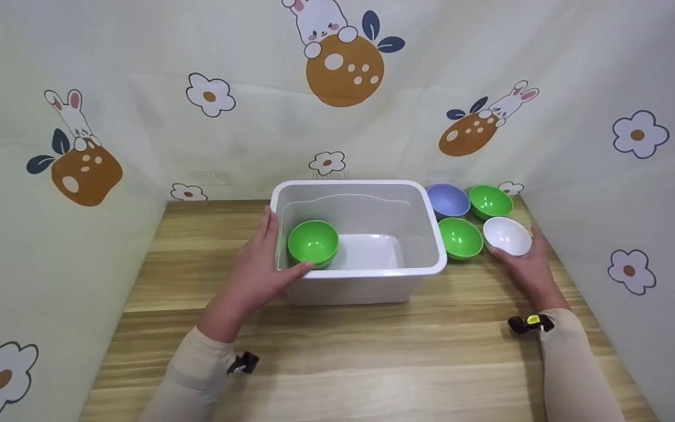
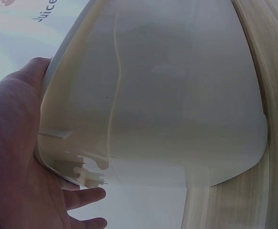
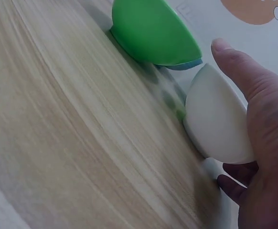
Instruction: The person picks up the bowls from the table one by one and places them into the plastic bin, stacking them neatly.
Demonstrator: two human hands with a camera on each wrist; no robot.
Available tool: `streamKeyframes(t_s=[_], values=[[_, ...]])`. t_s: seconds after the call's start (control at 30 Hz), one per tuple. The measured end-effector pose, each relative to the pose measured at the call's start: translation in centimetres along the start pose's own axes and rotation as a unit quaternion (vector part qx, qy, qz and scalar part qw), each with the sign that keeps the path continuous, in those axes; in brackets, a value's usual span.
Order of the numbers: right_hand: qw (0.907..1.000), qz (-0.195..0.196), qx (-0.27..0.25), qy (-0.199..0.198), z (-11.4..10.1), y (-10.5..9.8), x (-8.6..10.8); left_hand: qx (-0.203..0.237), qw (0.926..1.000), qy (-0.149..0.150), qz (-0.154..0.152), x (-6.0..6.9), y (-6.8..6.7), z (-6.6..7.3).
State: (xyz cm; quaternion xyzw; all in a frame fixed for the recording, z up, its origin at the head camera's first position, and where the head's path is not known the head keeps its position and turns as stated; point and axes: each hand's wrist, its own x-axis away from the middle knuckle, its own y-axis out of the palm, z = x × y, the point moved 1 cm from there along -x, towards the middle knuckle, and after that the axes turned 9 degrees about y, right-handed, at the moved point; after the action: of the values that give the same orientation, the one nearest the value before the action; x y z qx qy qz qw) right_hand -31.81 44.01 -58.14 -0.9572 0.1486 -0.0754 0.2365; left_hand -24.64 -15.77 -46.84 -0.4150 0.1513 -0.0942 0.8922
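Note:
In the head view, my left hand (image 1: 255,261) grips the near left corner of a white plastic bin (image 1: 361,287). Its thumb lies over the front rim and its fingers run along the left side. Within the bin, at the left, sits a green bowl (image 1: 313,241), seemingly with another edge beneath it. My right hand (image 1: 528,269) holds a white bowl (image 1: 507,235) by its sides, thumb on the near left and fingers on the right. From the right wrist view, the thumb (image 3: 239,67) and curled fingertips (image 3: 232,188) stand on either side of this bowl.
Right of the bin, close together, stand a green bowl (image 1: 459,238), a blue bowl (image 1: 448,201) and another green bowl (image 1: 491,202). They rest on a wood-grain table (image 1: 372,357). A printed curtain (image 1: 244,140) encloses its back and sides.

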Motion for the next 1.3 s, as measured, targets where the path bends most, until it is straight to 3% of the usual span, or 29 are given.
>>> streamKeyframes(t_s=[0.4, 1.3], values=[[0.999, 0.023, 0.027, -0.027, 0.7, 0.43, -0.46, -0.004, 1.0, 0.007, -0.001, 0.15, -0.06, -0.04], [0.9985, 0.031, -0.015, -0.041, 0.32, 0.66, -0.23, -0.001, 0.9999, 0.013, -0.001, 0.09, -0.03, -0.26]])
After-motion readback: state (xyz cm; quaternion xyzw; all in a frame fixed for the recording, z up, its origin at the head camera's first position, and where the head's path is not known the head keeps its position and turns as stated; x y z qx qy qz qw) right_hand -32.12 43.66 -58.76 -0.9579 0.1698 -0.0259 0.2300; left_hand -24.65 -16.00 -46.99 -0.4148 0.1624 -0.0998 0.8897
